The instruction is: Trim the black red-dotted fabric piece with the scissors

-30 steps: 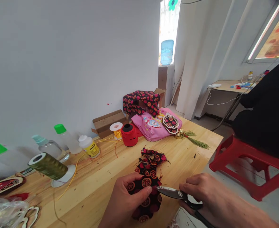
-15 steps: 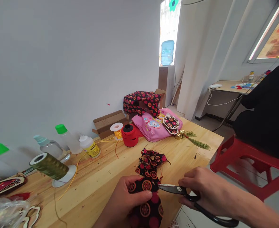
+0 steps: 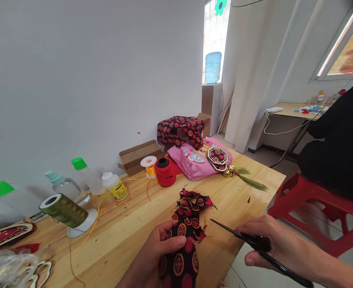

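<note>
My left hand point(image 3: 164, 248) pinches a piece of black fabric point(image 3: 179, 262) printed with red and orange round flowers, thumb on top. Its cut edge shows on the right side. Just beyond it on the table lies a frayed heap of scraps point(image 3: 194, 202) in the same print; whether the two are joined is hard to tell. To the right, my right hand point(image 3: 272, 244) grips black-handled scissors point(image 3: 239, 234), fingers in the loops. The blades look closed, point toward the fabric, and are apart from it.
Along the wall stand a red thread cone point(image 3: 165, 173), a yellow-thread spool point(image 3: 149, 167), a glue bottle point(image 3: 115, 186) and an olive thread cone point(image 3: 63, 210). A pink bag point(image 3: 188, 162) bears an octagonal tasselled ornament point(image 3: 217, 157). A person in black point(image 3: 341, 152) sits on a red stool point(image 3: 308, 216) at right.
The scissors have come away from the fabric's right edge, and their blades have turned and closed. My left hand has tilted the fabric slightly and shifted it a little left.
</note>
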{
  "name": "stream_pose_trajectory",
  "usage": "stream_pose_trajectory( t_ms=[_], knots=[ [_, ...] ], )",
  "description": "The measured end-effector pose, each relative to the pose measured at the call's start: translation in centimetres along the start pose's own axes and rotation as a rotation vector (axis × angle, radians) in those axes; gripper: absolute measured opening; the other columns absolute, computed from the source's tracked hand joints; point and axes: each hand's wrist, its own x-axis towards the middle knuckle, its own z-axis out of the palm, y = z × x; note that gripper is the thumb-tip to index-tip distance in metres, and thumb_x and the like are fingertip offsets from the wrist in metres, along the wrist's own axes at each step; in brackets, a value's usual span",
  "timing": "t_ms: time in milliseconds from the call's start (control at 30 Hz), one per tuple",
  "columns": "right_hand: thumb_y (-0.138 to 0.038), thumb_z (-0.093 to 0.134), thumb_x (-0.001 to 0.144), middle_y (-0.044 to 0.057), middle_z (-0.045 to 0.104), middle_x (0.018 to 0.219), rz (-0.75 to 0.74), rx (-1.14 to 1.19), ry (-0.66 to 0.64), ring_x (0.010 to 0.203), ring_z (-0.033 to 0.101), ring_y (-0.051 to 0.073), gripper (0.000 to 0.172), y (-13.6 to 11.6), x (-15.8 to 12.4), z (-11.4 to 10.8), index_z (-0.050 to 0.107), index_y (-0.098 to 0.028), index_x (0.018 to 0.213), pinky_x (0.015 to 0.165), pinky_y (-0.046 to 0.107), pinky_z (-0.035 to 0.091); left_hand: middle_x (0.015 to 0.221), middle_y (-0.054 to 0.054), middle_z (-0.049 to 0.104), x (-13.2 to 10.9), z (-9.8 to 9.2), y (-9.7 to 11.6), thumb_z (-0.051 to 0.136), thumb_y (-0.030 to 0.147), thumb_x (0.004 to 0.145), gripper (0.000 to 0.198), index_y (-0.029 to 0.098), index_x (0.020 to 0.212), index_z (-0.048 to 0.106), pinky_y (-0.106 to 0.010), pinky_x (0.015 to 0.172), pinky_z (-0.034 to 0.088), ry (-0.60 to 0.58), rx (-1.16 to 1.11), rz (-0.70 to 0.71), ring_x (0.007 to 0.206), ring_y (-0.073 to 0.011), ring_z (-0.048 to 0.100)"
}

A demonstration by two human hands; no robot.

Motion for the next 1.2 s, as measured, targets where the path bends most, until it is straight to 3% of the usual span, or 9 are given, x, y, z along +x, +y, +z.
stream_pose_trajectory(
  t_ms=[167,267,433,600,700,833,1000,1133,1200],
  knots=[
    [-0.064,0.052,0.072,0.004,0.059,0.069,-0.004,0.247,-0.01,0.061,0.055,0.018,0.049,-0.3,-0.7,0.3,0.065,-0.019,0.085,0.055,0.028,0.047,0.077,-0.007,0.072,0.6,-0.9,0.1,0.078,0.021,0.052,0.044,0.015,0.093,0.063,-0.03,0.068,0.049,-0.227,-0.031,-0.041,0.065,-0.0174,0.066],
    [-0.07,0.047,0.071,0.005,0.058,0.074,-0.016,0.461,0.032,0.066,0.058,0.02,0.06,-1.2,-0.1,1.1,0.059,-0.02,0.103,0.059,0.03,0.049,0.083,-0.008,0.071,0.7,-0.9,0.1,0.076,0.024,0.054,0.051,0.014,0.102,0.061,-0.027,0.07,0.049,-0.291,-0.05,-0.066,0.065,-0.0153,0.066],
    [-0.056,0.048,0.08,0.004,0.055,0.081,-0.049,0.547,0.103,0.067,0.056,0.017,0.037,-4.0,3.3,3.2,0.06,-0.022,0.09,0.058,0.028,0.048,0.074,-0.005,0.068,0.0,-0.1,-0.1,0.074,0.015,0.057,0.048,0.01,0.103,0.062,-0.012,0.052,0.045,-0.238,-0.246,-0.179,0.057,-0.0068,0.06],
    [-0.06,0.049,0.076,0.006,0.049,0.088,-0.088,0.713,0.307,0.069,0.054,0.017,0.044,-5.6,5.6,5.3,0.058,-0.019,0.09,0.053,0.025,0.046,0.067,-0.005,0.062,-1.4,0.0,1.0,0.067,0.01,0.067,0.018,0.01,0.085,0.063,-0.007,0.033,0.038,-0.19,-0.498,-0.391,0.044,-0.0027,0.05],
    [-0.063,0.043,0.079,0.004,0.052,0.078,0.062,0.891,0.319,0.062,0.054,0.016,0.054,-5.6,5.5,5.4,0.056,-0.017,0.105,0.055,0.028,0.047,0.067,-0.004,0.054,-1.8,-0.5,1.1,0.055,0.008,0.077,0.006,0.007,0.083,0.056,-0.001,0.033,0.036,-0.248,-0.713,-0.428,0.042,0.001,0.048],
    [-0.061,0.039,0.082,0.002,0.055,0.063,0.207,1.152,0.229,0.056,0.051,0.015,0.056,-5.9,4.9,4.5,0.058,-0.015,0.108,0.054,0.028,0.044,0.071,-0.005,0.049,-1.8,-1.0,0.1,0.034,0.007,0.087,0.012,0.008,0.092,0.045,0.0,0.036,0.038,-0.262,-0.969,-0.41,0.044,0.0007,0.049],
    [-0.048,0.066,0.07,0.001,0.056,0.064,0.164,1.191,0.365,0.06,0.049,0.014,0.04,-7.5,4.3,4.4,0.066,-0.015,0.093,0.055,0.025,0.04,0.07,-0.003,0.043,-1.8,-0.6,0.0,0.034,0.007,0.086,0.01,0.01,0.094,0.04,-0.003,0.033,0.04,-0.304,-1.055,-0.458,0.043,-0.001,0.047],
    [-0.031,0.074,0.065,0.001,0.059,0.079,0.245,1.24,0.532,0.065,0.055,0.015,0.051,-7.7,4.1,6.0,0.057,-0.021,0.112,0.061,0.026,0.044,0.066,0.001,0.038,-2.0,0.4,0.4,0.037,0.006,0.084,0.009,0.011,0.09,0.039,-0.002,0.027,0.036,-0.302,-1.067,-0.51,0.036,0.0008,0.044],
    [-0.024,0.074,0.064,0.002,0.061,0.085,0.203,1.181,0.521,0.067,0.057,0.016,0.058,-7.3,4.1,6.9,0.053,-0.023,0.118,0.065,0.029,0.046,0.065,0.001,0.039,-2.0,0.6,0.2,0.038,0.006,0.085,0.009,0.01,0.091,0.041,-0.002,0.026,0.035,-0.282,-1.06,-0.533,0.034,0.0013,0.045]
  ],
)
